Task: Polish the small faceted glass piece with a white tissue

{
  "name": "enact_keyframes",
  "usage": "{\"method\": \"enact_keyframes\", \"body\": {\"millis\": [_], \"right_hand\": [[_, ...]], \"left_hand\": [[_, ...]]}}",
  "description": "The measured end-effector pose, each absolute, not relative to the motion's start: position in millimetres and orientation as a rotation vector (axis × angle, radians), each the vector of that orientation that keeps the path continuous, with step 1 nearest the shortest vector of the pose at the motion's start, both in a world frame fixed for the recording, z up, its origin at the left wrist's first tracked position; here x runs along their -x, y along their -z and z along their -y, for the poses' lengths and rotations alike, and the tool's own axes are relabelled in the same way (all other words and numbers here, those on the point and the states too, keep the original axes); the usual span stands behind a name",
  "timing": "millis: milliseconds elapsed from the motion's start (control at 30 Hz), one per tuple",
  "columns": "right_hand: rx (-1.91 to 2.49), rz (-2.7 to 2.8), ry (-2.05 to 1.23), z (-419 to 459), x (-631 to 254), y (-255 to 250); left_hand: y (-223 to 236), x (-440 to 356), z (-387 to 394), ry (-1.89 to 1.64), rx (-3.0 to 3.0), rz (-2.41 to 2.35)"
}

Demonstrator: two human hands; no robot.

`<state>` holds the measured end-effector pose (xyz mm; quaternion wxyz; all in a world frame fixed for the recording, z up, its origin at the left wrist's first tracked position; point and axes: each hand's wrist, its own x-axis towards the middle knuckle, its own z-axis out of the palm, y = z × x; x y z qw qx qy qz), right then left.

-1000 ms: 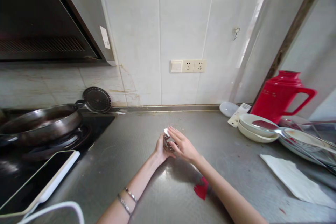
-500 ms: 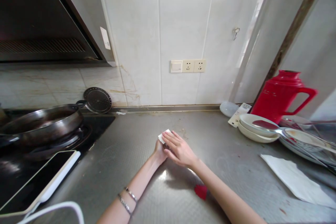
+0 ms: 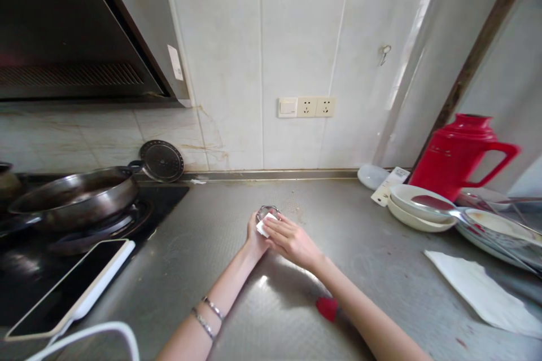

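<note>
At the near edge of the counter (image 3: 190, 276), a white cable (image 3: 105, 327) curves up beside the phone (image 3: 74, 287), which lies across the border of the black cooktop (image 3: 29, 262). From my remote view, two bracelets (image 3: 207, 317) circle the left forearm, and a red piece (image 3: 326, 308) shows just beside the right one. Off to my right, a white paper sheet (image 3: 478, 290) lies flat.

Farther in, I see the left hand (image 3: 256, 238) curled around a small round object (image 3: 268, 211), its shiny rim showing above the palm. The right hand (image 3: 294, 242) has its fingers narrow, side by side, holding a white piece (image 3: 263, 225) against that object; I cannot tell where its thumb sits.

Beyond, on the left, the pan (image 3: 84, 200) rests on the cooktop. On the right, bowls (image 3: 417, 220) are stacked near a plate (image 3: 506, 223), a spoon (image 3: 438, 207) lying across them. Behind stand the red thermos (image 3: 455, 155), a white card (image 3: 389, 186) and a small pale dish (image 3: 371, 176). A dark perforated disc (image 3: 161, 161) leans at the wall (image 3: 228, 67), below and left of the sockets (image 3: 316, 106).
</note>
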<state>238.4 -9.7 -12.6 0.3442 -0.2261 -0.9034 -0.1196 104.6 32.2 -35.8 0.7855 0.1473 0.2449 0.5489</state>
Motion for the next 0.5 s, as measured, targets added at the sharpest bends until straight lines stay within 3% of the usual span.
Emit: {"method": "enact_keyframes", "body": {"millis": [500], "right_hand": [[0.590,2.242,0.221,-1,-255,15]], "left_hand": [[28,-103,-29,-1.205,-0.288,-0.575]]}}
